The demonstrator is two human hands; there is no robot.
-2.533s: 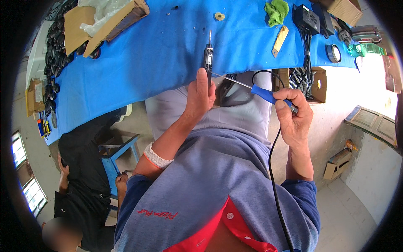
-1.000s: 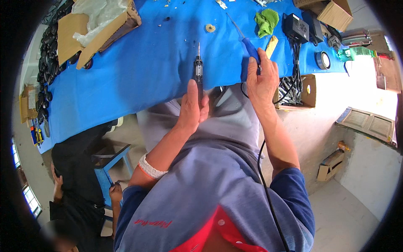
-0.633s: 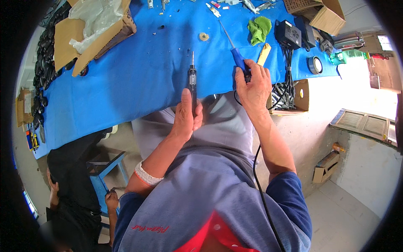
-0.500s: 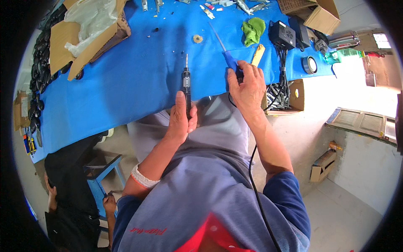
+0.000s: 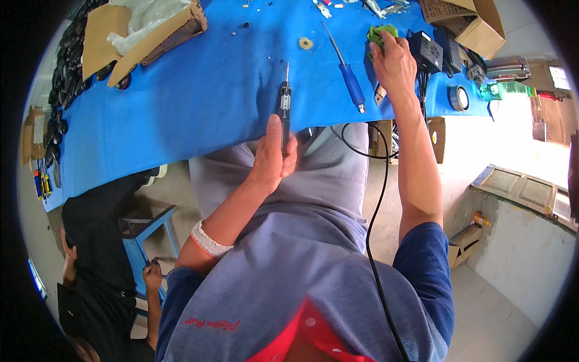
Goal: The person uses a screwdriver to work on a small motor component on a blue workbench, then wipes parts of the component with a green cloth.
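Observation:
My left hand point(image 5: 274, 154) is closed around the lower part of a slim black handle-like device point(image 5: 284, 108), held upright over the table's near edge. A thin metal rod sticks out of its top end, and a pale metal piece shows on its face. At the right, my right hand point(image 5: 395, 69) has its fingers on a crumpled green cloth point(image 5: 380, 35), gripping it. Between the hands lies a blue-handled screwdriver point(image 5: 351, 84) with its shaft pointing away. Part of a small yellowish piece point(image 5: 379, 95) shows beside my right wrist.
A blue cloth point(image 5: 199, 90) covers the table. An open carton point(image 5: 163, 39) stands at the left, with black parts point(image 5: 57, 78) beyond it. A black power box point(image 5: 426, 51) and tape roll point(image 5: 458, 98) sit right. A black cable point(image 5: 371, 241) crosses my lap. Another person point(image 5: 99, 259) sits left.
My right hand has let go of the screwdriver, now lying on the table, and reached away and right to the green cloth. My left hand still holds the black device.

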